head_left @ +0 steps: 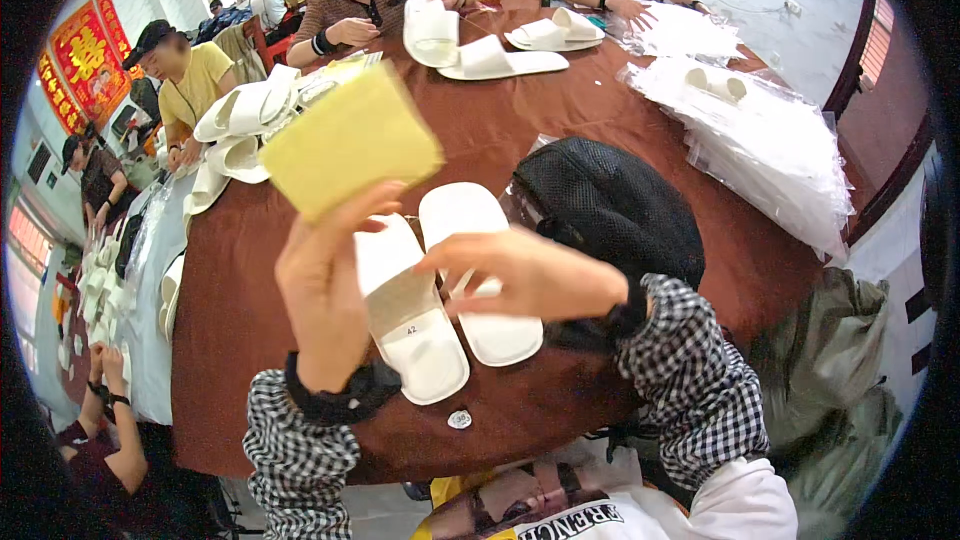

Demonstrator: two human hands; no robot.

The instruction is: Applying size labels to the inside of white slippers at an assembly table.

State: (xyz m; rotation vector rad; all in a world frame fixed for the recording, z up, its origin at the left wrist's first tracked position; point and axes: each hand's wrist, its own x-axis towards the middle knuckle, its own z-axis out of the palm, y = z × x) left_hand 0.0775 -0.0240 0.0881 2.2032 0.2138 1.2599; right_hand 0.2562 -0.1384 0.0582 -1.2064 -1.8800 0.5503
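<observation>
My left hand is closed on a flat yellow sheet, holding it up over the table. A pair of white slippers lies side by side below, soles down. The left slipper carries a small printed mark on its insole and is partly hidden by my left hand. My right hand hovers over the right slipper, blurred a little, with its fingers and thumb apart. Nothing shows between them. A small round white sticker sits on the table near the slippers' lower ends.
A black mesh cap lies beside my right forearm on the brown-covered table. White slippers are heaped at the left, and others lie at the far side. Plastic-wrapped slippers pile up on the right. Several people work around.
</observation>
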